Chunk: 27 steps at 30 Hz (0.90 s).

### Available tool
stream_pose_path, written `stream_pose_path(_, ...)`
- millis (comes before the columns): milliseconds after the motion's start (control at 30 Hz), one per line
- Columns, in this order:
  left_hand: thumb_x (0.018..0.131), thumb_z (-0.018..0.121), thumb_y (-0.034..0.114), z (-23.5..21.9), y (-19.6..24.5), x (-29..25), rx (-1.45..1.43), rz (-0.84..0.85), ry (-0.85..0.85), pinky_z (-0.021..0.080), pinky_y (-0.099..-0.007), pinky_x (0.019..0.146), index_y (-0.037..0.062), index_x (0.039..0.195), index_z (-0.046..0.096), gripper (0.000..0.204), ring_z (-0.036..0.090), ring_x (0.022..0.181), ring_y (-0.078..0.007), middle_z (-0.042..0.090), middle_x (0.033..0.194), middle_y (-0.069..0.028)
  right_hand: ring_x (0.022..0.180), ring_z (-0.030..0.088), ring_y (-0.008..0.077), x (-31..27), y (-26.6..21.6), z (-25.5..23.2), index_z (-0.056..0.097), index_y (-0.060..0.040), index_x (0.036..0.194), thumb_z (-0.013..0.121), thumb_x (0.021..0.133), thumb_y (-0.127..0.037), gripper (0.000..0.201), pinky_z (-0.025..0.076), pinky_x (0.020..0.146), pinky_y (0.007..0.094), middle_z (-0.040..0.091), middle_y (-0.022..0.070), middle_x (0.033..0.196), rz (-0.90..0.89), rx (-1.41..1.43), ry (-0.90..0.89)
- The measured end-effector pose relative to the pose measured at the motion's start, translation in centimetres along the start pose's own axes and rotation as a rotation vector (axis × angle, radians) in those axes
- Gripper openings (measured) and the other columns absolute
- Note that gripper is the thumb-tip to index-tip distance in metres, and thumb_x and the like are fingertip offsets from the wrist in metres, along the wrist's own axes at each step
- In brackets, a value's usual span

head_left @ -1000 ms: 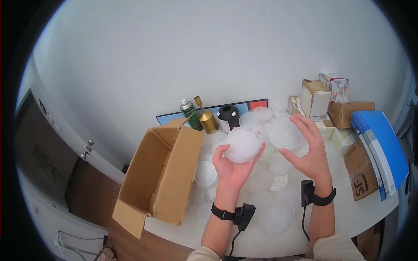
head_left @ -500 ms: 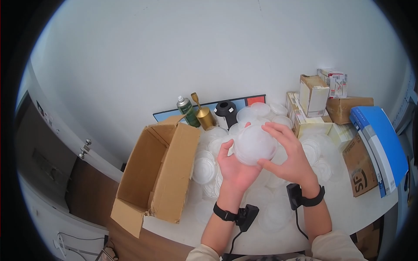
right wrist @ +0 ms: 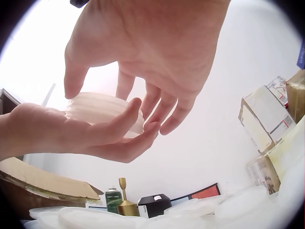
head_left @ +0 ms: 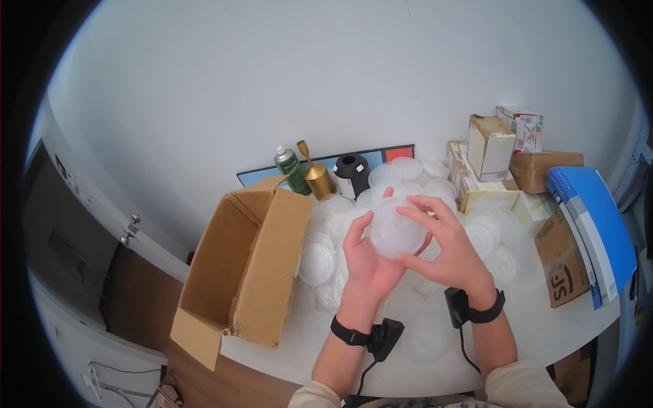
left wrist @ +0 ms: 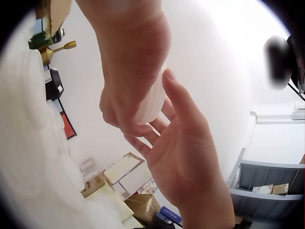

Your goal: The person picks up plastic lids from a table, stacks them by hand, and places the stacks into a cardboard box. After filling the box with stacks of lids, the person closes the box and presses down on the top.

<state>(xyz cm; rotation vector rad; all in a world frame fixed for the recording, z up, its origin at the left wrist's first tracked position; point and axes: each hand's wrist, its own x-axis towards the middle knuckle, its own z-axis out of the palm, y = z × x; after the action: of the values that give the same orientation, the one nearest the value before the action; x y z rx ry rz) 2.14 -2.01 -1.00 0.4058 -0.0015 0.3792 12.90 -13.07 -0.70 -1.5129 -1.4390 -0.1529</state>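
Observation:
A small stack of round translucent lids (head_left: 396, 230) lies on the palm of my left hand (head_left: 373, 264), whose fingers curl round its far side. From the right, my right hand (head_left: 449, 246) grips the stack's edge between thumb and fingers. The right wrist view shows the stack (right wrist: 102, 109) from the side, with my left hand (right wrist: 90, 136) under it and my right hand (right wrist: 152, 47) above. In the left wrist view the stack (left wrist: 153, 102) is partly hidden behind my left hand (left wrist: 133, 62). Many loose lids (head_left: 316, 260) cover the table below.
An open cardboard box (head_left: 272, 272) stands at the left. Behind the lids are a green spray can (head_left: 292, 170), a gold object (head_left: 320, 180) and a black object (head_left: 351, 173). Cartons (head_left: 491, 151) and a blue folder (head_left: 598, 228) stand at the right.
My right hand has moved left with a lid and brought it onto the one in my left hand. Both hands now hold one stack, which has shifted slightly right overall.

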Motion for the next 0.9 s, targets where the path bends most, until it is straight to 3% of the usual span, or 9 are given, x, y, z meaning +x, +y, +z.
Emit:
stream_pose_path(267,0.091,0.048,0.035,0.3,0.3,-0.2,0.104,0.017,0.022,0.032,-0.0584,0.109,0.0177,0.148,0.034,0.061,0.040,0.133,-0.0365,0.043,0.143,-0.0127,0.103,0.056,0.0271,-0.1,-0.2,-0.2,0.064,-0.0079,0.121,0.080,0.072,-0.027,0.055,0.049,0.087,0.0375,0.053,0.0132,0.125,0.025,0.010,-0.036)
stream_pose_path(533,0.091,0.048,0.026,0.7,0.3,-0.4,0.162,0.025,0.143,0.036,-0.0560,0.107,0.0116,0.135,0.043,0.046,0.048,0.127,-0.0320,0.049,0.136,-0.0138,0.105,0.057,0.0283,-0.2,0.0,-0.1,0.064,-0.0084,0.121,0.080,0.073,-0.028,0.054,0.049,0.088,0.0379,0.054,0.0141,0.125,0.065,0.044,-0.072)
stream_pose_path(767,0.089,0.052,0.025,-0.1,1.2,-0.2,0.131,0.005,0.131,0.039,-0.0547,0.105,0.0103,0.135,0.043,0.049,0.049,0.125,-0.0325,0.050,0.135,-0.0150,0.119,0.049,0.0309,-0.3,0.3,0.1,0.050,-0.0058,0.136,0.082,0.072,-0.032,0.076,0.045,0.096,0.0399,0.046,0.0159,0.133,0.084,0.085,-0.073)
stream_pose_path(833,0.087,0.055,0.026,-0.2,2.0,-0.4,0.232,0.100,0.180,0.041,-0.0536,0.103,0.0096,0.132,0.045,0.049,0.050,0.124,-0.0333,0.052,0.132,-0.0160,0.122,0.048,0.0315,-0.3,0.8,0.1,0.047,-0.0054,0.139,0.082,0.071,-0.034,0.082,0.043,0.098,0.0399,0.045,0.0161,0.134,0.090,0.087,-0.047)
stream_pose_path(900,0.086,0.056,0.026,0.0,2.9,-0.6,0.283,0.170,0.228,0.042,-0.0527,0.103,0.0095,0.131,0.047,0.048,0.050,0.123,-0.0334,0.052,0.131,-0.0161,0.122,0.047,0.0340,-0.8,1.7,0.0,0.045,-0.0062,0.141,0.082,0.070,-0.033,0.084,0.043,0.100,0.0403,0.045,0.0169,0.134,0.204,0.086,-0.209)
